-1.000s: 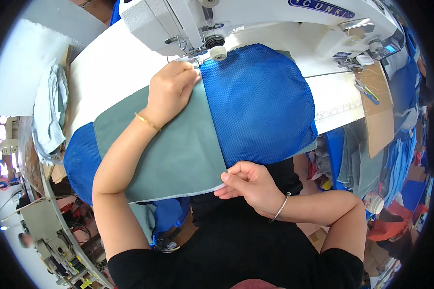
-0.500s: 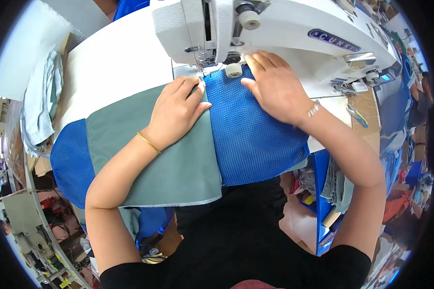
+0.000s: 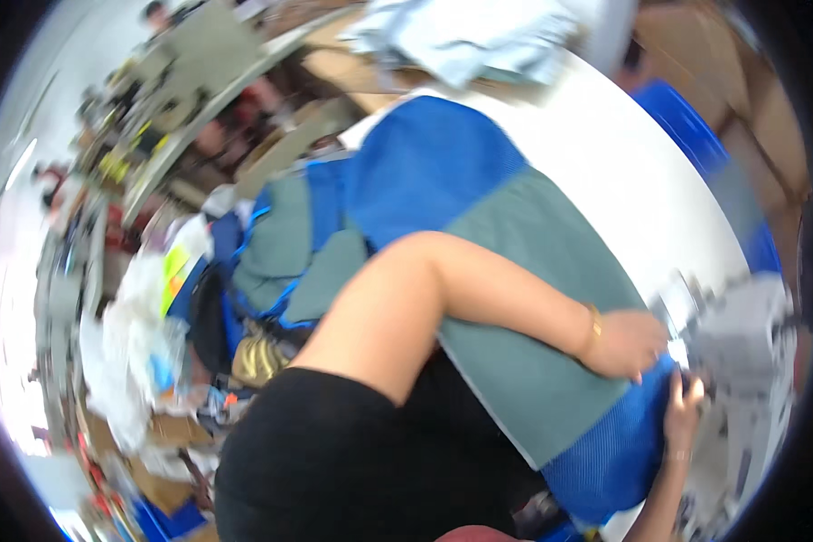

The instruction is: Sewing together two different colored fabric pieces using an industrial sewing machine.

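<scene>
Long grey-green cloth with round blue mesh ends (image 3: 537,388) lies on the white table (image 3: 623,163). The left hand (image 3: 628,343) touches it; the right hand (image 3: 684,415) is at its blue end. I can't tell if they pinch. A pale sewing machine (image 3: 741,339) is beside them.

A sewing workshop, this! On the right, blurred but recognisable, a white metal sewing machine (image 3: 741,330) stands at a broad white tabletop (image 3: 641,172), and partly across that lies a large grey-green and blue fabric panel (image 3: 551,226). Far side now: a rumpled stack of pale blue-grey cloth (image 3: 479,41). Swing left, and there's a heap of blue and grey-green fabric pieces (image 3: 275,239), crumpled whitish plastic bags (image 3: 131,334) beyond it. Far left, a long pale workbench (image 3: 199,122) crowded with blurred gear; far right, brown cardboard boxes (image 3: 696,63)!
</scene>
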`<control>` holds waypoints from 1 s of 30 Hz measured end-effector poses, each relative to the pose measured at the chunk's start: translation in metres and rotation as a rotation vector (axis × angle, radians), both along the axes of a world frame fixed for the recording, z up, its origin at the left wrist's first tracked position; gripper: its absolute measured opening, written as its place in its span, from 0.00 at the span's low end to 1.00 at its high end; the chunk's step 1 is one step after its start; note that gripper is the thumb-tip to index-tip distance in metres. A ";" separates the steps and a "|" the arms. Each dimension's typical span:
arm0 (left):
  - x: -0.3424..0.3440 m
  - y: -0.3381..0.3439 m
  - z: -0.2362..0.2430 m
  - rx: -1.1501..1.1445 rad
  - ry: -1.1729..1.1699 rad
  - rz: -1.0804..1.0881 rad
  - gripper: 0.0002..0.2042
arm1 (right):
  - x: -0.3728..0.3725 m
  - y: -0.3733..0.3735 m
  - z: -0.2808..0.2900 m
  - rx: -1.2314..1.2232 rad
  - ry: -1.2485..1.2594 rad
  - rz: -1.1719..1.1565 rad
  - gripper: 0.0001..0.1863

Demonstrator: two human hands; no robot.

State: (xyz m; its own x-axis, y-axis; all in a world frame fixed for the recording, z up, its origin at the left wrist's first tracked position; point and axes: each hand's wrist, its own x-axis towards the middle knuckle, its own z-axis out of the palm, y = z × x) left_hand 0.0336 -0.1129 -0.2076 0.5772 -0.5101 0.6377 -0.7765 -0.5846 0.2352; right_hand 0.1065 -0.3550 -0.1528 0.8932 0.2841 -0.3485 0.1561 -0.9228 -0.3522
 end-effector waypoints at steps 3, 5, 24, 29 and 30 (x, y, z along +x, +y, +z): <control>0.005 0.000 -0.003 0.097 -0.047 0.022 0.19 | 0.012 -0.011 -0.012 0.076 -0.073 0.122 0.30; 0.008 -0.001 -0.003 0.149 -0.054 0.042 0.20 | 0.022 -0.021 -0.021 0.210 -0.047 0.088 0.28; 0.018 -0.011 -0.009 0.150 -0.171 0.055 0.22 | 0.068 -0.051 -0.042 0.009 -0.174 0.185 0.27; 0.015 -0.009 -0.006 0.154 -0.131 0.038 0.20 | 0.062 -0.047 -0.036 0.035 -0.202 0.203 0.27; 0.015 -0.009 -0.005 0.154 -0.129 0.042 0.20 | 0.062 -0.048 -0.038 0.065 -0.183 0.183 0.26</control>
State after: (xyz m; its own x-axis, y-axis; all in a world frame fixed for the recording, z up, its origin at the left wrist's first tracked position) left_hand 0.0485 -0.1219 -0.2122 0.5187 -0.5849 0.6236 -0.7688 -0.6382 0.0408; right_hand 0.1685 -0.4027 -0.1904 0.8715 0.4631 -0.1614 0.3850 -0.8499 -0.3598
